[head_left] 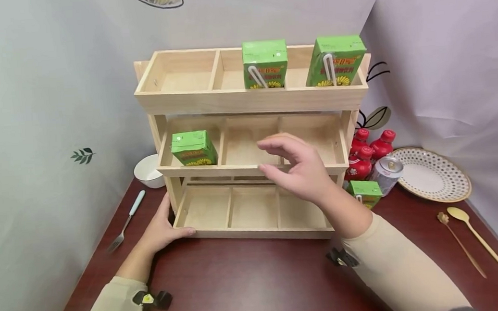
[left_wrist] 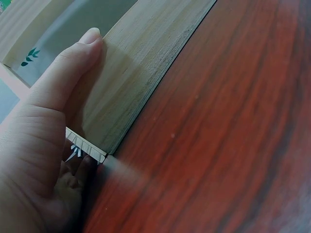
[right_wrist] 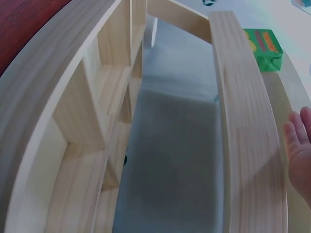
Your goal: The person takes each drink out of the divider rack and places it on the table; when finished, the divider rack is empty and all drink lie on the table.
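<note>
A three-tier wooden shelf (head_left: 251, 101) stands on the table, each tier split into three compartments. My left hand (head_left: 159, 229) grips its bottom left corner; in the left wrist view the thumb (left_wrist: 68, 73) lies along the front board and the other fingers go behind the side. Before the middle tier hovers my right hand (head_left: 299, 169), thumb and fingers apart and nothing between them. Green drink cartons with straws occupy the top middle (head_left: 265, 65) and top right compartments. One more carton (head_left: 193, 148) sits in the middle tier's left compartment, while the bottom tier's compartments hold nothing.
Right of the shelf are red bottles (head_left: 358, 163), a silver can (head_left: 387, 172), another green carton (head_left: 366, 193), a dotted plate (head_left: 432, 174) and two gold-coloured spoons (head_left: 482, 240). On the left lie a white bowl (head_left: 149, 172) and a fork (head_left: 127, 219). Pale cloth hangs behind.
</note>
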A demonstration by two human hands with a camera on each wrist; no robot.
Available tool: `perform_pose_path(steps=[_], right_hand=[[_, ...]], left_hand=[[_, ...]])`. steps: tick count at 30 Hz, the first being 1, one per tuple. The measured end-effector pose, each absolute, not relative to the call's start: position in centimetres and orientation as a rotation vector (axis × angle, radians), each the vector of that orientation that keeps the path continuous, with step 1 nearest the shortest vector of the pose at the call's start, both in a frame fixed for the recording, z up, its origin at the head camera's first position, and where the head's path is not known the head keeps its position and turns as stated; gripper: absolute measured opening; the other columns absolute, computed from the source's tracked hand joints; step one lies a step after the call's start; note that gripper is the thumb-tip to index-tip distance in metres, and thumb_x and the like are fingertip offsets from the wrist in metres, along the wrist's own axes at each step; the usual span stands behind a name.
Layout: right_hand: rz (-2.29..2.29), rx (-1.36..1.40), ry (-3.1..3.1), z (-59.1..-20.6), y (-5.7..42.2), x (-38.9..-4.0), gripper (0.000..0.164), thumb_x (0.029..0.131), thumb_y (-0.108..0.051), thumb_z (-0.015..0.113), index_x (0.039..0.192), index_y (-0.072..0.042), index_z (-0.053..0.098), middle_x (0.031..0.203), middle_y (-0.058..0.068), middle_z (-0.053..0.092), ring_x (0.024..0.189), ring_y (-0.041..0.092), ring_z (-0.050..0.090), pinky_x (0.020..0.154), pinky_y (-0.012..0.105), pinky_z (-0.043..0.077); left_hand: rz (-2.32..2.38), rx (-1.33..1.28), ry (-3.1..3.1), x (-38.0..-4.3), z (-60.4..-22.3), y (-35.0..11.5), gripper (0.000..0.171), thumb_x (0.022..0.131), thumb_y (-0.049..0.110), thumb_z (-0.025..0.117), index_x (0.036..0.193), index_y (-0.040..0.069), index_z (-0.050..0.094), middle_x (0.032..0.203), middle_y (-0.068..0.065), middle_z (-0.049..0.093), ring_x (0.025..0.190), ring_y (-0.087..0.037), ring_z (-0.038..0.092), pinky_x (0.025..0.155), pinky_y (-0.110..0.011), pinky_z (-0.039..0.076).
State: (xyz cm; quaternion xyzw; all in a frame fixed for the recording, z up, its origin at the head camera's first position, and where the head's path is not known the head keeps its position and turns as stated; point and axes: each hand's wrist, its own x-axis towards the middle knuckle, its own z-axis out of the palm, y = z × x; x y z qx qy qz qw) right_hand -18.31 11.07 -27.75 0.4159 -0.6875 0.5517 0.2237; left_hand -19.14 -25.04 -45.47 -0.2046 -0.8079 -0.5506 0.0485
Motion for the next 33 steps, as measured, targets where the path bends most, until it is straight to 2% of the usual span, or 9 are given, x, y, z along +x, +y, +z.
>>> perform_pose_path(steps=[7,10,14,19,28,33], right_hand=[[1.518,1.171,-1.959,-27.3,8.5,-19.1,0.034,0.076,0.015,0.072,0.109,0.012,0.063,0.109,0.023,0.063,0.106,0.034,0.059,0.091,0.046,0.048],[1.476,1.153,-1.984,-27.2,7.3,-19.4,0.032,0.078,0.013,0.071,0.109,0.011,0.063,0.110,0.022,0.064,0.107,0.032,0.060,0.091,0.043,0.049],[1.451,1.132,-2.019,-26.9,5.8,-19.6,0.032,0.079,0.010,0.071,0.110,0.009,0.064,0.115,0.020,0.063,0.110,0.028,0.059,0.092,0.040,0.048],[1.503,1.088,-2.030,-26.8,4.2,-20.3,0.032,0.080,0.008,0.072,0.111,0.008,0.063,0.121,0.019,0.061,0.113,0.029,0.058,0.092,0.040,0.048],[1.444,1.116,-2.024,-29.1,2.4,-23.4,0.035,0.081,-0.007,0.077,0.115,-0.005,0.066,0.126,0.006,0.060,0.116,0.013,0.055,0.090,0.033,0.050],[1.190,1.173,-2.019,-29.5,1.8,-23.3,0.035,0.083,-0.015,0.076,0.116,-0.009,0.065,0.134,0.007,0.054,0.123,0.013,0.050,0.095,0.027,0.044]], left_hand=[[-1.667,-0.594,-2.489,-19.2,-45.5,-25.1,0.128,0.056,0.008,0.094,0.156,0.020,0.014,0.149,-0.016,0.032,0.126,-0.038,0.041,0.095,-0.021,0.037],[-1.653,-0.584,-2.498,-19.8,-46.7,-25.4,0.130,0.055,0.010,0.094,0.156,0.026,0.013,0.149,-0.008,0.033,0.125,-0.031,0.043,0.095,-0.022,0.038],[-1.658,-0.599,-2.477,-20.0,-47.3,-25.6,0.130,0.055,0.009,0.094,0.155,0.028,0.014,0.148,-0.006,0.034,0.124,-0.030,0.044,0.094,-0.020,0.038],[-1.666,-0.617,-2.466,-19.3,-45.4,-25.0,0.127,0.057,0.007,0.093,0.156,0.019,0.014,0.150,-0.015,0.031,0.127,-0.034,0.040,0.097,-0.019,0.034],[-1.652,-0.612,-2.488,-19.4,-45.3,-25.0,0.128,0.056,0.007,0.093,0.156,0.016,0.013,0.150,-0.016,0.031,0.127,-0.036,0.040,0.097,-0.020,0.034],[-1.670,-0.614,-2.479,-19.4,-45.3,-25.0,0.128,0.056,0.007,0.093,0.156,0.017,0.013,0.149,-0.015,0.033,0.125,-0.038,0.041,0.096,-0.021,0.035]])
